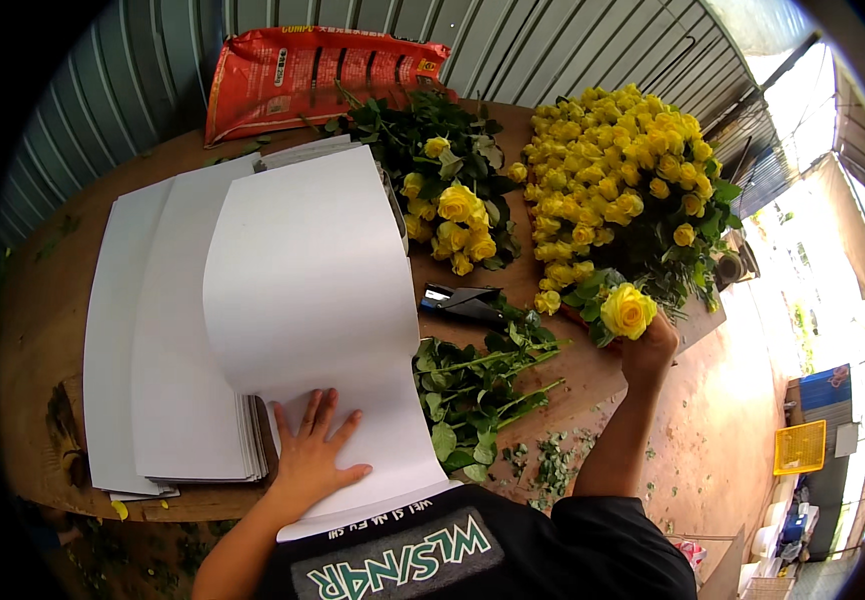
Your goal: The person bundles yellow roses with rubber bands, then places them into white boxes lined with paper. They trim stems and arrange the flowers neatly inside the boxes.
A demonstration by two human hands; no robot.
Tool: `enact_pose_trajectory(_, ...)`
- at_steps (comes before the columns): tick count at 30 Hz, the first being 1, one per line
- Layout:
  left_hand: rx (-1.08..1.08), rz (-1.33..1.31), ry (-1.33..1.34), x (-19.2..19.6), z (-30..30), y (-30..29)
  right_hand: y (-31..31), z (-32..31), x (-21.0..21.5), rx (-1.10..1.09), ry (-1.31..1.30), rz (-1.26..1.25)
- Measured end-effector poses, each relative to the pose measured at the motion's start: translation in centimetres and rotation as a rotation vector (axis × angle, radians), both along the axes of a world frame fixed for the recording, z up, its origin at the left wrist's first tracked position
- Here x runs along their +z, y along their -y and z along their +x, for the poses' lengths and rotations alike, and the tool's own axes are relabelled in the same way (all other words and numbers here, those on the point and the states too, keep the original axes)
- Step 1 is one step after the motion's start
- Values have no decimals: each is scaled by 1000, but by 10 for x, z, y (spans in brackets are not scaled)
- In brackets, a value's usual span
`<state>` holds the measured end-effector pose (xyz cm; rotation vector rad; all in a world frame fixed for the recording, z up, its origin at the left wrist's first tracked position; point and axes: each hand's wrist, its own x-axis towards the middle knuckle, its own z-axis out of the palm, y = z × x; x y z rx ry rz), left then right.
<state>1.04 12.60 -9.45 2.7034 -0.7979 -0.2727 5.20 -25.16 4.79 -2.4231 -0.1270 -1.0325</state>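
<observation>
My left hand [315, 452] lies flat with fingers spread on a large white paper sheet [303, 290], near its lower end by my body. The sheet curves up over a stack of white paper [153, 330] on the left. At the right, my right hand [650, 345] is closed around the stem of a yellow rose [628, 312], its bloom upward and green leaves beside it. Most of that stem is hidden. Beyond it rises a big pile of yellow roses [603, 150]. Leafy cut stems [483, 395] lie between the sheet and my right forearm.
A smaller bunch of yellow roses [463, 210] lies behind the sheet's right edge. Near it is a black object [463, 303], perhaps a stapler. A red printed bag [323, 80] leans against the corrugated wall [513, 50]. Leaf scraps [553, 465] litter the floor; a yellow crate [801, 448] stands far right.
</observation>
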Motion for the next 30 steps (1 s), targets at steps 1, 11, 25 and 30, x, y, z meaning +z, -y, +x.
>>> enact_pose_trajectory(1, 2, 4, 17, -1, 0, 0, -10, -7, 8, -20, -56, -14)
enact_pose_trajectory(11, -2, -17, 113, -3, 0, 2, -174, -22, -46, 906, -486, -454)
enact_pose_trajectory(25, -20, -3, 44, -3, 2, -1, 139, 84, -108, -616, -404, -90)
enact_pose_trajectory(30, -24, 38, 46, -2, 2, -1, 173, 87, -141, -403, -403, -287)
